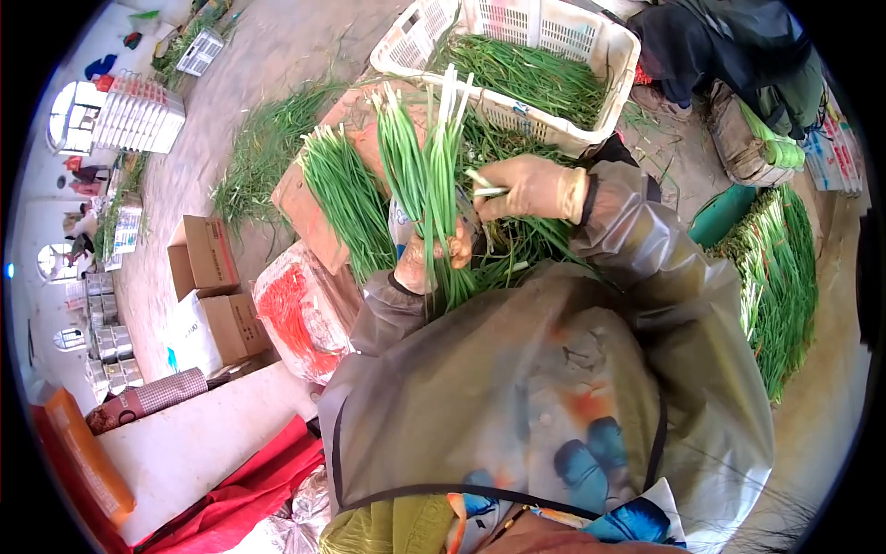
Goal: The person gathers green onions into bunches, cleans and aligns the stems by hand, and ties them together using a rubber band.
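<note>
My left hand (437,262), in a tan glove, is closed around an upright bunch of garlic chives (441,175), their white ends pointing up. To its right my right hand (533,188), also gloved, pinches a few chive stalks (487,189) with pale ends facing left. A pile of cut chives (346,198) lies on a reddish-brown board (288,194) left of my hands. More loose chives (517,242) lie below and behind my right hand, partly hidden by it.
A white plastic crate (598,129) with chives stands ahead. Loose greens (263,157) litter the floor. At left are red ties (288,305) on a block and cardboard boxes (205,254). Bundled chives (780,286) are stacked at right. Another person (678,46) is at the upper right.
</note>
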The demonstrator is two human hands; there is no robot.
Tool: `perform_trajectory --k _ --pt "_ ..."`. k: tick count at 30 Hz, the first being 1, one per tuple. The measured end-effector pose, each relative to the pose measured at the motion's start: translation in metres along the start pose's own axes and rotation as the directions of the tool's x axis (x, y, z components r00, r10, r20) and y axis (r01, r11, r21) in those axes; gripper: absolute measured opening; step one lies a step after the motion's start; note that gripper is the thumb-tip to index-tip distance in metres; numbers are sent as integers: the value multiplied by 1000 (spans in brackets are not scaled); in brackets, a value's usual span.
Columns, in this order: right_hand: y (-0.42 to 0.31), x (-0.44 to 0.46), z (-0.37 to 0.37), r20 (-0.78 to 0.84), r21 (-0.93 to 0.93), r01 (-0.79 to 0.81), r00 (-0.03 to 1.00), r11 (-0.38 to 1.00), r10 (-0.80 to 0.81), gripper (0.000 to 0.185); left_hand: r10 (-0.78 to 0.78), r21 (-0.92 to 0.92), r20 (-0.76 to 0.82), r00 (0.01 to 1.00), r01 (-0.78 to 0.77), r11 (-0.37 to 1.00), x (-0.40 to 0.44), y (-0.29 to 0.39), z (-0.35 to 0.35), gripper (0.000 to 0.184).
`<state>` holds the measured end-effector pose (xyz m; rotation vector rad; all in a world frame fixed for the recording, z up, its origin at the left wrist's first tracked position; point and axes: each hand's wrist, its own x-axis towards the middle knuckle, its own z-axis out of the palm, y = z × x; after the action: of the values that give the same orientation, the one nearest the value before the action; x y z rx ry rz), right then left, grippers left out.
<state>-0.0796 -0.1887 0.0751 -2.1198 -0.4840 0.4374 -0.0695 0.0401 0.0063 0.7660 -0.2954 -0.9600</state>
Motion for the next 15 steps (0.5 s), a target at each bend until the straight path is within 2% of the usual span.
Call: perform_trajectory --k 1,3,4,5,6,7,9,11,13,15 --pt "12 -3 -3 -114 -90 -13 993 996 3 38 23 -67 61 998 -19 998 -1 -3 -8 30" --pt "64 3 -4 -452 -165 -17 890 986 -60 20 51 -137 120 991 -35 990 -3 -3 -16 28" --pt "57 -6 -19 -448 230 -12 886 973 117 20 32 -96 79 996 -25 995 -6 -1 -16 27" --pt "47 -14 -33 -377 588 -3 883 809 278 20 15 -55 38 999 -13 998 -7 0 -15 26" --pt "46 -12 -29 -427 721 92 840 687 336 22 65 -14 135 989 -64 998 -4 0 -10 24" --pt "28 -13 -29 -452 704 70 812 707 370 23 61 -14 140 988 -59 998 -2 -1 -11 24" --pt "10 -5 -28 -369 738 64 871 672 323 23 0 -14 163 987 2 1000 1 -5 -13 31" --pt "-4 9 -23 -360 813 117 870 570 336 26 -18 12 152 988 16 1000 4 0 5 36" --pt "-7 22 -27 -283 843 62 895 534 343 26 0 24 113 994 -3 1000 8 2 21 50" --pt "-12 21 -27 -333 818 105 889 566 315 23 22 69 74 997 -27 997 5 -3 22 54"
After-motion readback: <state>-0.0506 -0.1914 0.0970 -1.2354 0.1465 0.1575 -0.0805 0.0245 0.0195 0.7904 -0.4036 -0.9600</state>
